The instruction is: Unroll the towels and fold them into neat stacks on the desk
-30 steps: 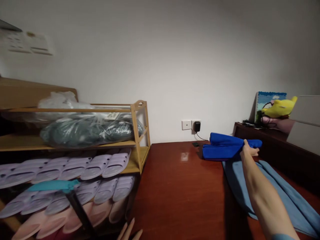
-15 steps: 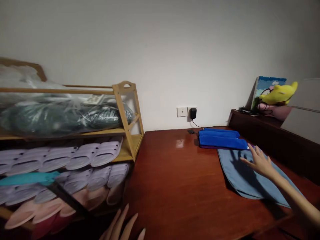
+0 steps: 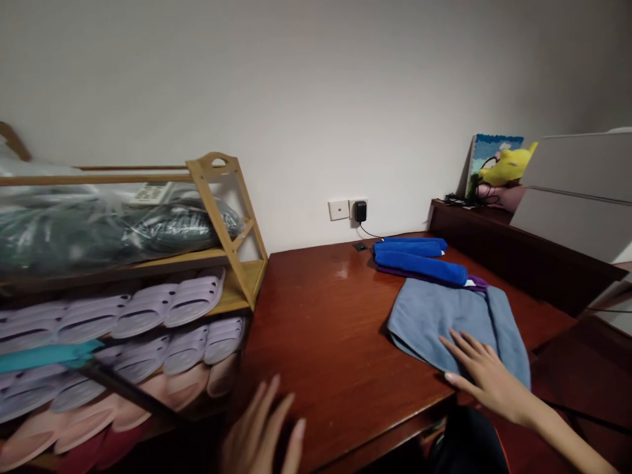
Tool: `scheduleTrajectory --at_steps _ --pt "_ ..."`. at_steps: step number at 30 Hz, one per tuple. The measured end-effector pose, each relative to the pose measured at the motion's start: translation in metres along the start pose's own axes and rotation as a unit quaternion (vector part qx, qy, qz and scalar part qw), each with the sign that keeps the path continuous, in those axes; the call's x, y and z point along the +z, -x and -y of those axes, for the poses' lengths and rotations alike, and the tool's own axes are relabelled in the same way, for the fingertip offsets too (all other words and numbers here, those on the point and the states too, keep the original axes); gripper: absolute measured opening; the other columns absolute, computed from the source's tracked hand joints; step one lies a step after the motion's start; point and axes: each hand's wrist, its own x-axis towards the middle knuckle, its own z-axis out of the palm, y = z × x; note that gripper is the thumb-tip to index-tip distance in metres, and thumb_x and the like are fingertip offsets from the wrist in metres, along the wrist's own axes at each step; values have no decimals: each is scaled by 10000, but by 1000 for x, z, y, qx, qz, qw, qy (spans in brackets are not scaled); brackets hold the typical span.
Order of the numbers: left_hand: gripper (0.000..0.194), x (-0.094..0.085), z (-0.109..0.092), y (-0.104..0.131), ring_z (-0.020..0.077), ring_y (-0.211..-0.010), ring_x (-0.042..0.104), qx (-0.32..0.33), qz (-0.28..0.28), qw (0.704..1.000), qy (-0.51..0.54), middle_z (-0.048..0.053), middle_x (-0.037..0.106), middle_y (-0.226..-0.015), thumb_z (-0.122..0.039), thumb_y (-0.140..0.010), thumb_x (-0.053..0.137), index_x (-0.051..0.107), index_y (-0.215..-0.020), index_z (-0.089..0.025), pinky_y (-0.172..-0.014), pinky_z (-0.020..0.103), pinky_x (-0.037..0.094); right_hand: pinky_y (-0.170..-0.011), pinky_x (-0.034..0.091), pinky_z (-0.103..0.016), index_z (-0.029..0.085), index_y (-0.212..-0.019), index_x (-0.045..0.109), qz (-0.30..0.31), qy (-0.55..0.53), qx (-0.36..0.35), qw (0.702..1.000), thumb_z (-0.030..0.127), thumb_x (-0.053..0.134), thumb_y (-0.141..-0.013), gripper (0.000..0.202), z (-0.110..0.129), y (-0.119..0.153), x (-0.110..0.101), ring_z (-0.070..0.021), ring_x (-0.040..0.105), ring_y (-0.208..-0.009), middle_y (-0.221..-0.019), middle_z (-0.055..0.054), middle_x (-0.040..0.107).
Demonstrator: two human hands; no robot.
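A grey-blue cloth (image 3: 444, 316) lies on the red-brown table (image 3: 316, 329), with its right side folded or rumpled. My right hand (image 3: 484, 372) is over the cloth's near edge, fingers spread, holding nothing. Behind the cloth are folded bright blue cloths (image 3: 419, 262), with a purple cloth (image 3: 476, 283) showing beneath them and a white tag at one end. My left hand (image 3: 266, 431) is at the table's near left edge, fingers apart and slightly blurred, with nothing in it.
A wooden rack (image 3: 241, 263) on the left holds plastic-wrapped bundles and rows of lilac slippers (image 3: 192, 303), with pink ones lower down. A black plug (image 3: 361, 211) sits in the wall socket. At right, a yellow plush toy (image 3: 508, 166) and grey boxes (image 3: 582, 168) stand on a raised ledge.
My right hand has drawn back toward the near edge, and the grey-blue cloth lies differently, shifted left. My left hand has come further into view. The camera has turned right.
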Motion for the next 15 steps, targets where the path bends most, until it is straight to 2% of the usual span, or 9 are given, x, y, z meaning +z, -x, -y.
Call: scheduleTrajectory --at_steps 1,2,4,5,7,8,11,13,15 --pt "358 -3 -19 -10 265 -1251 470 1 34 999 20 112 510 -1358 -286 -874 495 544 -1216 -194 -964 396 426 -1061 275 -545 385 -1441 286 27 -25 -39 999 607 413 -857 637 9 -3 -9 -317 244 -1380 -1511 -32 262" --pt "377 -4 -39 -20 259 -1276 444 35 51 997 43 102 499 -1372 -263 -872 501 537 -1240 -194 -983 391 417 -1063 289 -522 387 -1431 313 50 -49 -79 994 586 425 -862 614 15 -9 -17 -310 287 -1364 -1498 -29 300" --pt "415 0 -81 -43 244 -1314 396 104 94 986 87 84 450 -1417 -255 -890 484 508 -1299 -188 -1015 382 402 -1064 312 -470 356 -1415 370 36 -68 -123 989 548 427 -875 576 15 -30 -31 -288 362 -1327 -1469 -39 367" --pt "420 6 -100 -53 242 -1322 383 111 115 981 107 79 422 -1437 -274 -908 461 499 -1317 -188 -1025 386 397 -1062 314 -463 329 -1421 370 -12 -54 -117 992 534 423 -880 581 10 -45 -35 -286 366 -1322 -1473 -52 360" --pt "430 22 -131 -72 250 -1339 354 66 155 976 139 75 365 -1472 -322 -941 409 479 -1347 -198 -1048 419 377 -1041 300 -517 292 -1450 316 -147 35 -57 987 522 458 -860 649 -5 -81 -33 -327 286 -1355 -1523 -88 244" --pt "454 31 -143 -79 264 -1355 323 40 177 972 149 73 323 -1493 -347 -951 388 439 -1381 -212 -1059 449 361 -1022 287 -561 298 -1459 290 -192 90 -21 977 498 482 -850 670 -15 -99 -29 -360 230 -1370 -1539 -96 189" --pt "496 58 -164 -90 296 -1380 257 -20 234 957 170 53 274 -1514 -425 -958 346 354 -1430 -272 -1079 532 301 -969 306 -581 326 -1454 285 -197 205 21 958 381 472 -868 618 -45 -145 -12 -391 235 -1355 -1526 -115 225" --pt "488 69 -168 -90 294 -1374 273 -36 273 944 183 48 323 -1493 -458 -954 329 389 -1410 -293 -1080 551 285 -942 336 -559 326 -1454 287 -172 238 26 955 283 400 -893 573 -65 -165 -8 -374 328 -1309 -1489 -129 309" --pt "478 72 -168 -88 290 -1366 292 -45 298 935 185 49 360 -1473 -465 -950 331 425 -1388 -299 -1076 559 281 -901 371 -547 337 -1457 271 -152 254 26 955 208 328 -899 575 -82 -176 -12 -350 445 -1213 -1456 -134 365"
